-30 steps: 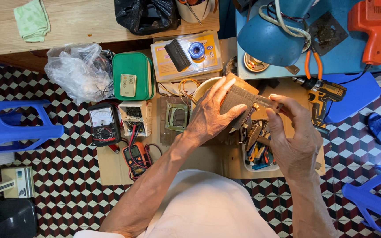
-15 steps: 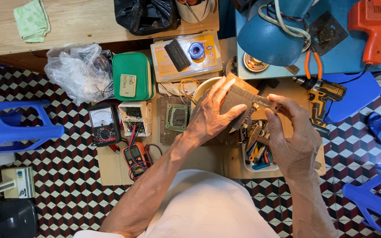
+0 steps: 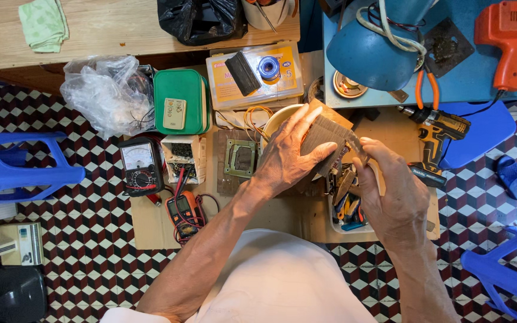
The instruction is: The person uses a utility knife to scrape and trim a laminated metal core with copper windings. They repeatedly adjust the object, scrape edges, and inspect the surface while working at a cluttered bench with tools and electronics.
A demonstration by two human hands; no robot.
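Both hands on a brown cardboard piece (image 3: 324, 140), just right of the square metal frame (image 3: 240, 158).
Left hand (image 3: 288, 157) wraps it, fingers spread; right hand (image 3: 390, 191) pinches its right edge (tool tray (image 3: 348, 206) directly beneath).

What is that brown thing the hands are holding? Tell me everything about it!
It is a flat brown board that looks like ridged cardboard or thin wood, with worn corners. It is tilted, held above a tray of tools. The left hand lies spread over its left side, and the right hand pinches its right edge. Its underside is hidden.
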